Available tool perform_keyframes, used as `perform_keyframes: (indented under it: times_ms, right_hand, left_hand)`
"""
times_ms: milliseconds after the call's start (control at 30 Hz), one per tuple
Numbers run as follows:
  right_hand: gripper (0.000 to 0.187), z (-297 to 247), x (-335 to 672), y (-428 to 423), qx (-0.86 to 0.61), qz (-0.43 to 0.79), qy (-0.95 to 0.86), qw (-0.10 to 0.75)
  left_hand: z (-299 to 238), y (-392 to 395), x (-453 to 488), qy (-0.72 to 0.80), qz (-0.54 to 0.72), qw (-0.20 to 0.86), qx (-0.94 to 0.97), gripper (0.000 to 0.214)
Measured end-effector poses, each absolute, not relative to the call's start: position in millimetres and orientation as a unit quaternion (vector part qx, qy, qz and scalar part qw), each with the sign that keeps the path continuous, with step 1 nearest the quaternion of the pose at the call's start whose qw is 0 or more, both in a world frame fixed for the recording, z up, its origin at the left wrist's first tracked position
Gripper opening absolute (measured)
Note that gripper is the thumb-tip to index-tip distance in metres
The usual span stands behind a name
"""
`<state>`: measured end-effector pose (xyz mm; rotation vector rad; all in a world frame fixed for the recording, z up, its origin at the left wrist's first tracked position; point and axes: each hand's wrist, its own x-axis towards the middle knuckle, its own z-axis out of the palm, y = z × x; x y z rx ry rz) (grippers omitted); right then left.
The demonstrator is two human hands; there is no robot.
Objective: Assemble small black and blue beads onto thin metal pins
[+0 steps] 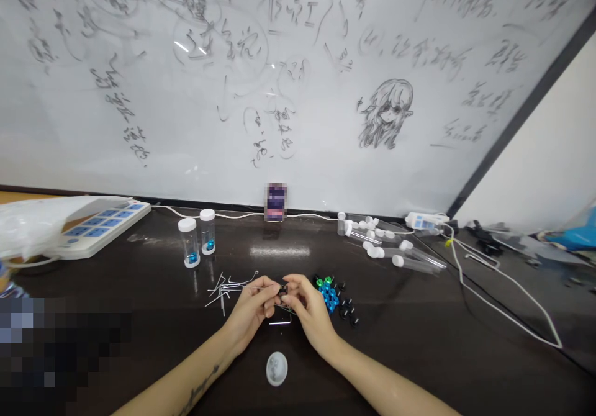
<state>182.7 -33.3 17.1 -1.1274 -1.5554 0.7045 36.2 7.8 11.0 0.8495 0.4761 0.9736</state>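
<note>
My left hand [254,309] and my right hand [308,307] meet over the dark table [419,341], fingers pinched together around a small black bead [283,289] and a thin metal wire. A pile of bent metal wires [226,289] lies just left of my left hand. Blue, green and black beads [333,297] are heaped right of my right hand. One bent wire [280,321] lies on the table under my hands. A clear tube lying end-on with a white cap [276,368] rests near me between my forearms.
Two upright capped tubes with blue beads [198,240] stand at the back left. Several empty capped tubes [386,245] lie at the back right. A power strip [100,223], a white cable [503,304] and a whiteboard [298,81] surround the table.
</note>
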Motion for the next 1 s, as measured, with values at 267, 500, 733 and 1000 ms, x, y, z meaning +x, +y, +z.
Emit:
perform_keyframes:
  times_ms: [267,500,733,1000]
  right_hand:
    - [0.008,15.5,183.5,-33.0,-0.47,0.301,-0.651,0.515]
    - [0.011,9.0,185.1,-29.2,-0.472,0.335,-0.631,0.517]
    - [0.016,11.5,184.0,-31.3,-0.469,0.333,-0.64,0.51]
    - [0.035,13.5,183.8,-31.7,-0.486,0.324,-0.644,0.494]
  left_hand:
    - [11.4,7.5,36.5,0.22,0.445,0.773,0.395,0.02]
    - [10.6,7.7,36.2,0.212,0.44,0.776,0.4,0.017]
    - [10.2,7.6,36.2,0.214,0.449,0.765,0.409,0.016]
    - [11.1,4.4,38.3,0.215,0.426,0.753,0.453,0.018]
